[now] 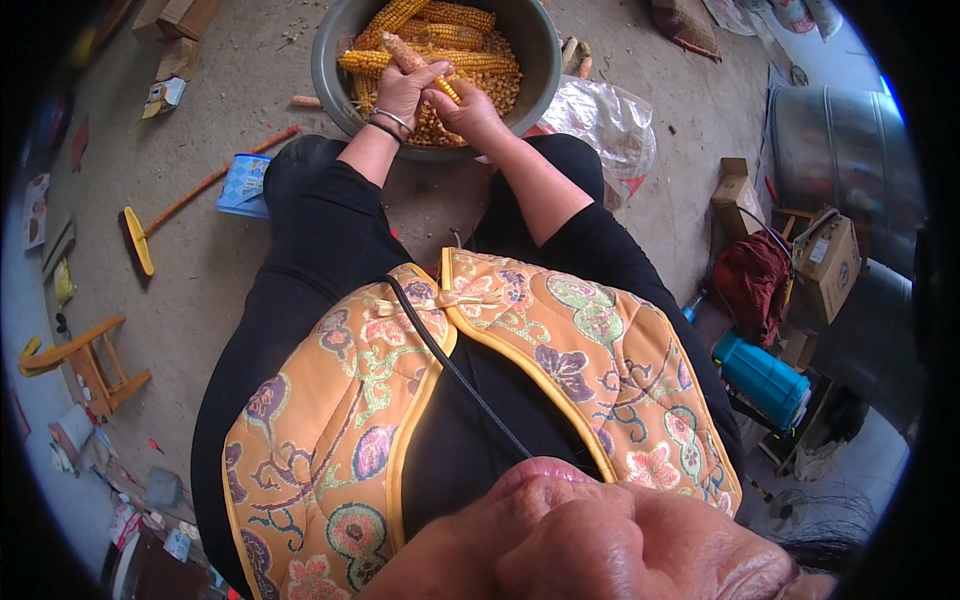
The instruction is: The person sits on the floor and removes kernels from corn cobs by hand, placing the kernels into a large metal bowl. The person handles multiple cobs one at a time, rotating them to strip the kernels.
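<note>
My left hand, with a bracelet and a dark band at the wrist, grips a partly shelled corn cob. Its upper end is bare, while yellow kernels still cover the lower end. My right hand closes around that lower end, thumb near the kernels. Both hands are over a grey basin that stands between my knees. Inside it, several unshelled ears of corn lie at the far side on loose kernels. My fingers hide part of the cob.
A clear plastic bag lies right of the basin, near bare cobs. At left are a blue box, a long-handled brush and a wooden stool. Cardboard boxes, a teal container and a large metal drum stand at right.
</note>
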The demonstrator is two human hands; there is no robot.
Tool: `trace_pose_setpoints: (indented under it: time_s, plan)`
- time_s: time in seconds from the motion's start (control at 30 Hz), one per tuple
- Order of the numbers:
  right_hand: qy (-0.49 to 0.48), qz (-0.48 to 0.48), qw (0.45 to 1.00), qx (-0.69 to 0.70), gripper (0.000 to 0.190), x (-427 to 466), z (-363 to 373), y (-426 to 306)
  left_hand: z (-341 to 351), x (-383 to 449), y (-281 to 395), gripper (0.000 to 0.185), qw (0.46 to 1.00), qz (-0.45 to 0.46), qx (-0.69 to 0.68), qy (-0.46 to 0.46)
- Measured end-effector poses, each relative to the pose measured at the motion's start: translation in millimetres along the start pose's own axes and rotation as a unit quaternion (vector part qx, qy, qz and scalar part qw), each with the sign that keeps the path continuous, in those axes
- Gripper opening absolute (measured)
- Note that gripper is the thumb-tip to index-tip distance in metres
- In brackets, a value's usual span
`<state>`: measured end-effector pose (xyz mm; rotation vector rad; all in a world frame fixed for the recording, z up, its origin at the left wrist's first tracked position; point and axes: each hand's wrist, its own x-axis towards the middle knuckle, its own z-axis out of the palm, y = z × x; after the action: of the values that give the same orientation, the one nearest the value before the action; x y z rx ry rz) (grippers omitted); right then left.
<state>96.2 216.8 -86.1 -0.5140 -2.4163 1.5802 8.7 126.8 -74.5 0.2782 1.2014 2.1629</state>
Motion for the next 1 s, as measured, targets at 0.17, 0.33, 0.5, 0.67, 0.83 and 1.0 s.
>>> trace_pose_setpoints:
  time_s: [0.17,0.33,0.5,0.67,0.83,1.0]
  plan:
    - [0.011,-0.003,1.000,0.024,0.037,-6,-7,-14,5,-5,2,0.022,0.998,0.000,0.031,-0.053]
    - [0.007,-0.036,0.999,0.010,0.039,-4,-1,-6,-5,1,-7,0.021,0.997,-0.011,0.070,-0.018]
    - [-0.003,0.000,1.000,-0.017,0.040,-12,-10,-28,-1,-1,-9,0.022,0.997,-0.003,0.075,0.015]
    - [0.006,0.000,1.000,0.025,0.045,-7,-8,-15,8,-8,0,0.022,0.997,-0.015,0.008,-0.072]
    - [-0.020,0.012,0.999,-0.042,0.050,-6,-5,-12,3,-7,-7,0.024,0.993,0.009,0.119,-0.003]
    - [-0.005,-0.016,1.000,-0.010,0.056,-6,-8,-9,8,-5,-6,0.022,0.997,0.007,0.063,0.043]
